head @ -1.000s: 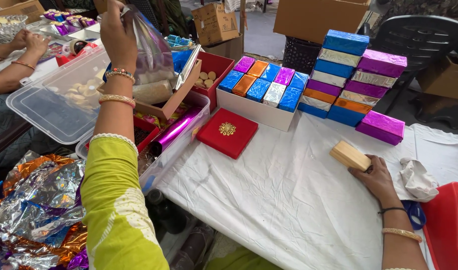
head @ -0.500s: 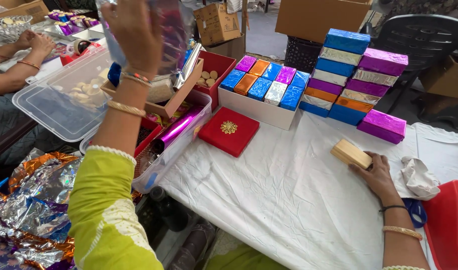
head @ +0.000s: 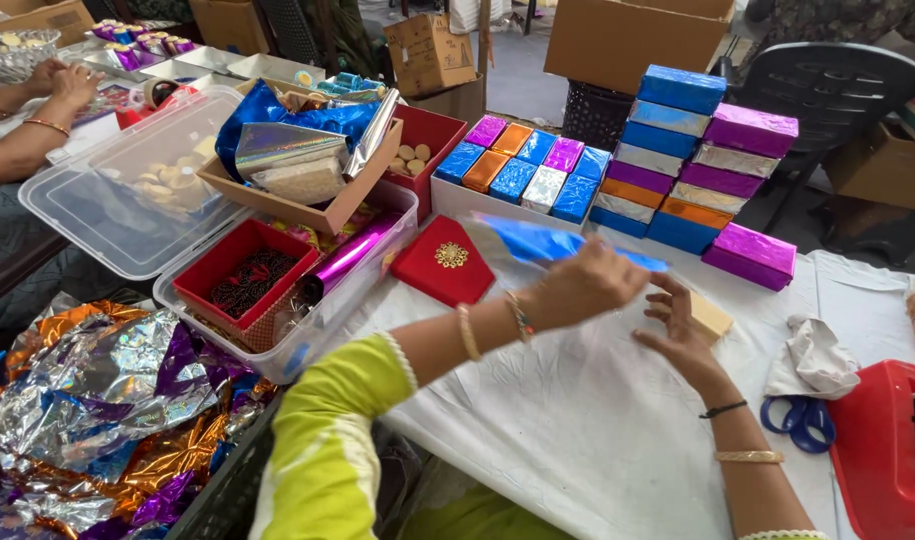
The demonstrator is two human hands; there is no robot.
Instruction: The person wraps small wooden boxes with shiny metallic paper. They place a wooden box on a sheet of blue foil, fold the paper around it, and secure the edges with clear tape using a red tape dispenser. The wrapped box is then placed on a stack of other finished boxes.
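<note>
White surface (head: 578, 430) lies open toward 6 o'clock. Left hand (head: 583, 285) grip clamps blue foil sheet (head: 548, 243); right hand (head: 678, 325), fingers apart, rests on tan box (head: 711, 318).

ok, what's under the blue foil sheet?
The blue foil sheet, held by the left hand, lies over the white cloth. A tan box sticks out beside the right hand. The rest of the box is covered.
</note>
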